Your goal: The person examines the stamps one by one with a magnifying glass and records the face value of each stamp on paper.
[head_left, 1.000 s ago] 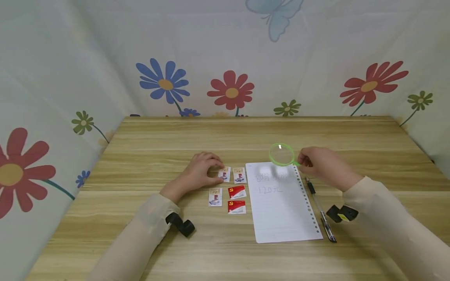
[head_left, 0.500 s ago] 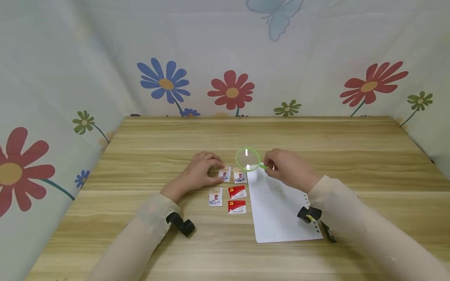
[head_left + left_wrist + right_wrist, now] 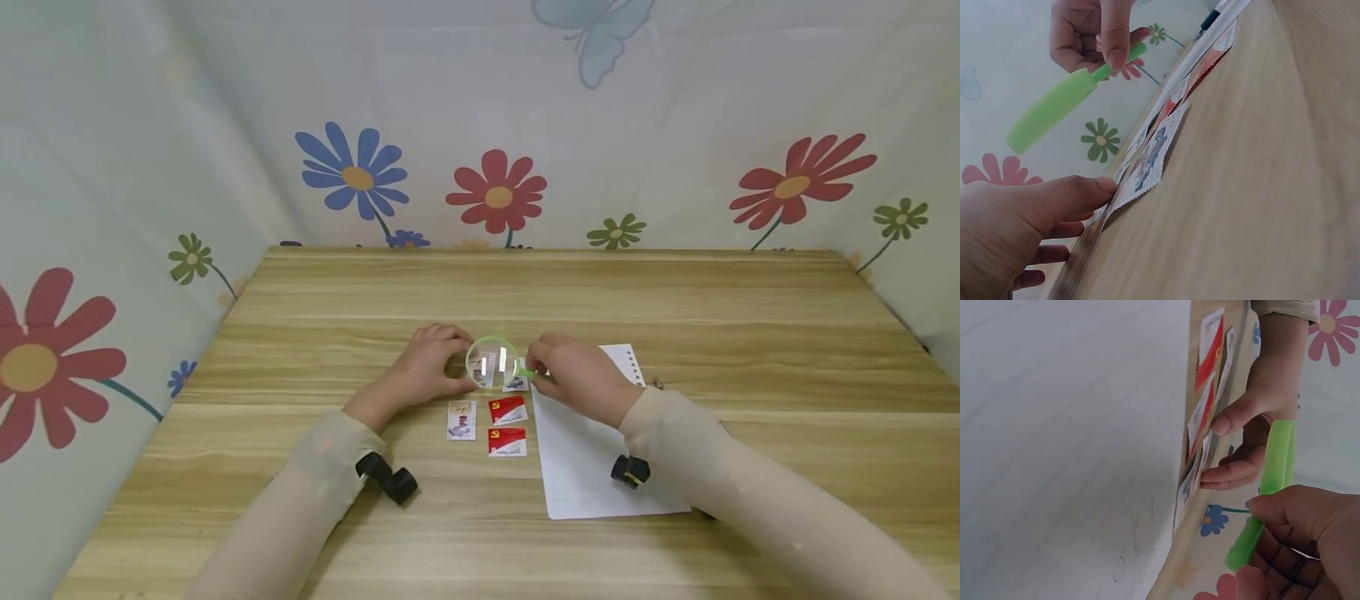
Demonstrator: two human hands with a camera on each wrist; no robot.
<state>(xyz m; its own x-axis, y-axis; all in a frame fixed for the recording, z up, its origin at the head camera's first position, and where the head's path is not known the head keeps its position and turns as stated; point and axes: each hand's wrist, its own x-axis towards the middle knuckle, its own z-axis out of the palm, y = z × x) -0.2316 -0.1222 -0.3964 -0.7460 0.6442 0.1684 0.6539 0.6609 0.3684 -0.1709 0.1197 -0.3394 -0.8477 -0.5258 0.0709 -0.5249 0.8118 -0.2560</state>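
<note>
My right hand (image 3: 581, 375) pinches the short handle of a green-rimmed magnifying glass (image 3: 491, 362), and its lens hangs over the upper row of stamps. Beside it, my left hand (image 3: 423, 367) rests on the table, thumb and fingertips at the ends of the upper left stamp. In the left wrist view the thumb touches the edge of that white stamp (image 3: 1147, 162), and the magnifying glass (image 3: 1054, 109) is held above it. A further white stamp (image 3: 461, 421) and two red-and-white stamps (image 3: 508, 410) lie lower down. Another white stamp (image 3: 517, 383) is partly covered by the lens.
A sheet of lined, hole-punched paper (image 3: 592, 479) lies right of the stamps, partly under my right arm; faint handwriting (image 3: 1119, 569) shows on it. The pen (image 3: 657, 383) beside it is mostly hidden by that arm. A flower-printed curtain backs the wooden table (image 3: 375, 292).
My right hand has carried the magnifying glass leftward and slightly nearer, from over the paper's top to over the stamps. The arm now hides most of the pen. My left hand stays in place.
</note>
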